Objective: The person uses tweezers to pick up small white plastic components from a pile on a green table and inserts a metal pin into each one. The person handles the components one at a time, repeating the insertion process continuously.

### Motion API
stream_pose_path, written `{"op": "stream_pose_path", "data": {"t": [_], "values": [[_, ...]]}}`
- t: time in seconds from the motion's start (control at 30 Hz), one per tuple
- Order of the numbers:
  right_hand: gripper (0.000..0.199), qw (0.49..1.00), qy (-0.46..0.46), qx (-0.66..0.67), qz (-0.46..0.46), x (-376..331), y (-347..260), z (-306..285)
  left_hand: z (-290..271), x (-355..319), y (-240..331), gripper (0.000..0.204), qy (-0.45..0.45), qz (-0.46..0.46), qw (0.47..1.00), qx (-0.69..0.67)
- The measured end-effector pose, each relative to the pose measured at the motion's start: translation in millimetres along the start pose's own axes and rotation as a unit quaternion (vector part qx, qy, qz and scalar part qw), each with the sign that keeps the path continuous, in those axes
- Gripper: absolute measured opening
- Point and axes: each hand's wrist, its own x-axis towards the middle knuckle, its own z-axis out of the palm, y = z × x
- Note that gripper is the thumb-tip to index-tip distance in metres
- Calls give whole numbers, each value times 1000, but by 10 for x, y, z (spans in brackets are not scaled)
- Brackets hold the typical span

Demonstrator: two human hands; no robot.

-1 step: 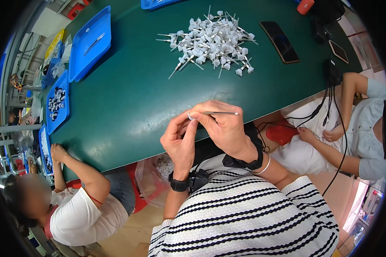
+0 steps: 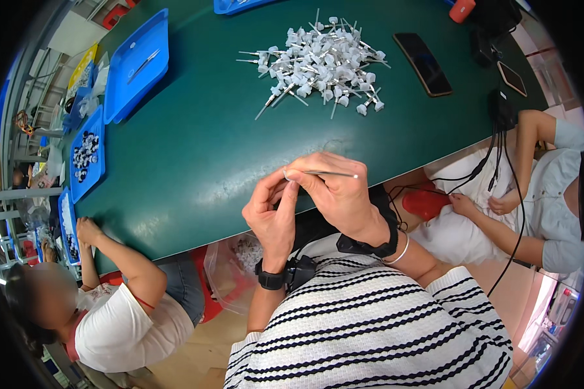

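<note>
Head view: our left hand [image 2: 272, 217] pinches a small pale piece [image 2: 287, 175], mostly covered by the fingertips. Our right hand [image 2: 345, 201] grips a thin metal rod [image 2: 331, 173], its free end pointing right; where the two meet is hidden. Fingertips sit just inside the near edge of the worktop [image 2: 194, 162], wrists beyond it.

Risks, as we judge them:
1. Narrow pinch on a small part. A slip could drop it past the near edge, perhaps into the clear plastic container [image 2: 224, 279] below.
2. Uneven thumb pressure could tilt the rod and bend or mark either part.
3. Our fingers cover the contact, so misalignment might go unnoticed.
4. The pile [image 2: 321, 65] of white-headed stems, toward the far edge, is loose and tangled. Tugging one could scatter others toward the dark phone [image 2: 423, 65] on its right.
</note>
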Motion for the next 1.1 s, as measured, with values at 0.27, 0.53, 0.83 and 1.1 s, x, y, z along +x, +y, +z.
{"op": "stream_pose_path", "data": {"t": [0.27, 0.53, 0.83, 1.1], "values": [[11, 952, 104, 257, 128, -103, 8, 116, 32, 56, 5, 19, 17, 4, 999, -51], [13, 961, 122, 222, 115, -78, 50, 155, 41, 36, -17, 21, 25, 64, 997, 46], [12, 971, 108, 183, 108, -100, 106, 160, 43, 48, -16, 20, 31, 103, 988, 112], [11, 979, 101, 152, 86, -84, 129, 137, 37, 39, -42, 22, 21, 29, 999, -2]]}}
